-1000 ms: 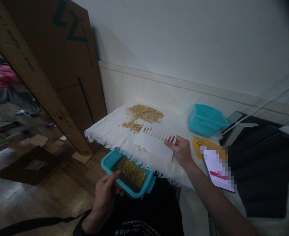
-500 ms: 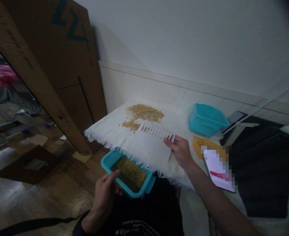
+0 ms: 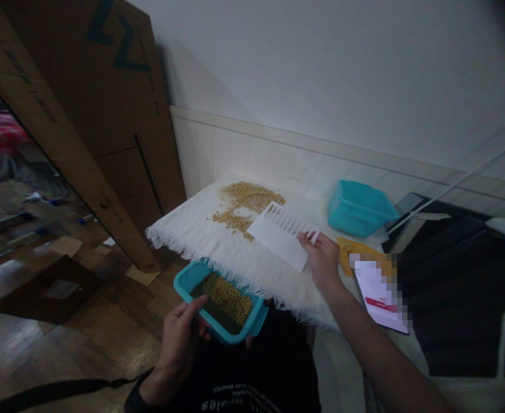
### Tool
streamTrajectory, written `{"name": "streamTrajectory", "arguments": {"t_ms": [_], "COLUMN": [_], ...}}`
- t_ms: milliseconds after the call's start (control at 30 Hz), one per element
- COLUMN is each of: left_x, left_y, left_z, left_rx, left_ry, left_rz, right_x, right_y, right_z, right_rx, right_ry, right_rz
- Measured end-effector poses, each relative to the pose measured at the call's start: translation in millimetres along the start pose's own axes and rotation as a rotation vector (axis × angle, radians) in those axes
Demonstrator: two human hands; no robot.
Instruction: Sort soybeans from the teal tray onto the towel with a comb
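Observation:
My left hand (image 3: pixel 179 344) grips a teal container (image 3: pixel 183 284) partly filled with yellow-brown beans, held just below the fringed front edge of a white cloth (image 3: pixel 200 226). My right hand (image 3: pixel 323 258) pinches a flat white comb-edged scraper (image 3: pixel 280 235) by its right end, raised a little over the cloth. A pile of loose beans (image 3: pixel 247 201) lies on the cloth behind and left of the scraper.
A second teal container (image 3: pixel 357 207) stands at the back right of the cloth. An orange item (image 3: pixel 355 252) and a white-and-red card (image 3: pixel 379 298) lie right of my right hand. Tall cardboard boxes (image 3: pixel 84 109) lean at the left; a wall runs behind.
My right hand has lifted the scraper and carried it back and to the right, off the cloth's front edge. The left hand keeps the bean container in nearly the same place.

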State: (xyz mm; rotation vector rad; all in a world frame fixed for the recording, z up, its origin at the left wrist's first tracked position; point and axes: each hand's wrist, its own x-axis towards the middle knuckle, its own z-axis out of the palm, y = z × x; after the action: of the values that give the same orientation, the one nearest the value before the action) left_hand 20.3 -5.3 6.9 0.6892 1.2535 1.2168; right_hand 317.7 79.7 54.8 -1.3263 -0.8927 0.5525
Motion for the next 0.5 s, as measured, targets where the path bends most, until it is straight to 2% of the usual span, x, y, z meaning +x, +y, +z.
{"name": "streamTrajectory", "arguments": {"t_ms": [500], "left_x": [-1.2], "left_y": [0.0], "left_z": [1.3], "left_rx": [-0.049], "left_ry": [-0.009], "left_rz": [-0.013], "right_x": [-3.3], "right_y": [-4.6], "right_z": [0.8], "right_rx": [-0.006], "right_ry": [-0.056], "right_rz": [0.005]}}
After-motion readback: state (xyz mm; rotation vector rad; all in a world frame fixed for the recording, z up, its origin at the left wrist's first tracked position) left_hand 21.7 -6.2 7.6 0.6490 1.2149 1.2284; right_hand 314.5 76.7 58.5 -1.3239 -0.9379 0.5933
